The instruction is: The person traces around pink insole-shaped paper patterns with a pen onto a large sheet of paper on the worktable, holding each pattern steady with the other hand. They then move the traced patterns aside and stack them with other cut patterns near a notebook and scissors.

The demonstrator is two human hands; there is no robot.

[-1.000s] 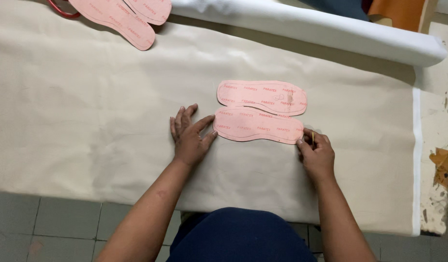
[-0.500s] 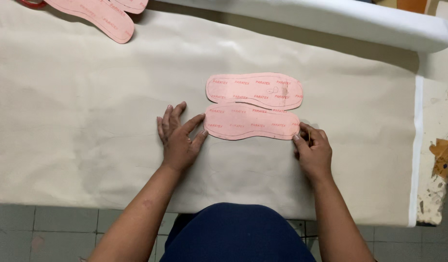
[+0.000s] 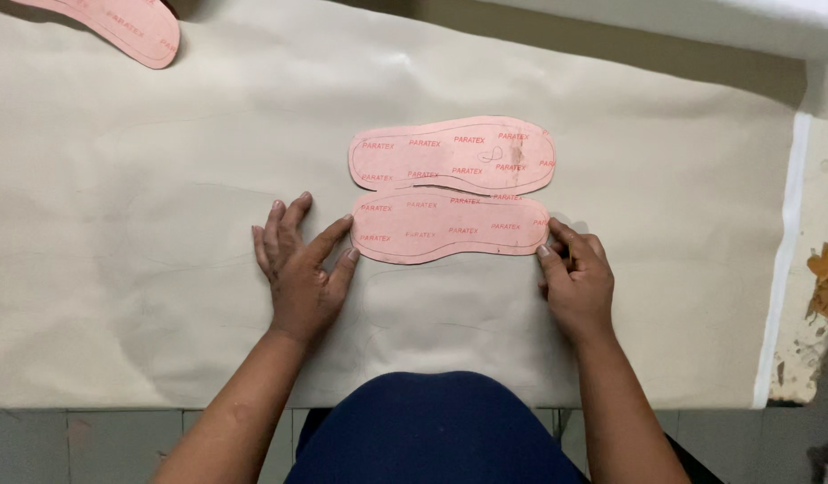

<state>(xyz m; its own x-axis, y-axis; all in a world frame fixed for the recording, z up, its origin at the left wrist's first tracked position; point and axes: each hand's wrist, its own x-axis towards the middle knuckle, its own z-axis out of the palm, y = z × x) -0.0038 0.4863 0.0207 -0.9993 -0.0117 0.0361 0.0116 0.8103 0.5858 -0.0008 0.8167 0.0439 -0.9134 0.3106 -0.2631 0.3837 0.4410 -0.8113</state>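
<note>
Both hands frame the near insole (image 3: 450, 224), which lies flat on the cream sheet (image 3: 163, 179) covering the desk. The left hand (image 3: 299, 269) rests open, fingers spread, at one end. The right hand (image 3: 575, 278) curls its fingers at the other end; whether they pinch the edge, I cannot tell. Pressing evenly at both ends would keep it from sliding. It is pink, thin and shoe-shaped with red print, its far edge touching a second insole (image 3: 451, 154).

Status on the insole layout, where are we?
Done: two pink sole-shaped insole boards lie side by side on the beige sheet; the far pink insole board is untouched. In hand: the left hand and right hand touch the two ends of the near pink insole board, flat on the sheet. Left: another pink insole board sits apart at the top left corner. No outline is visible around either board.
</note>
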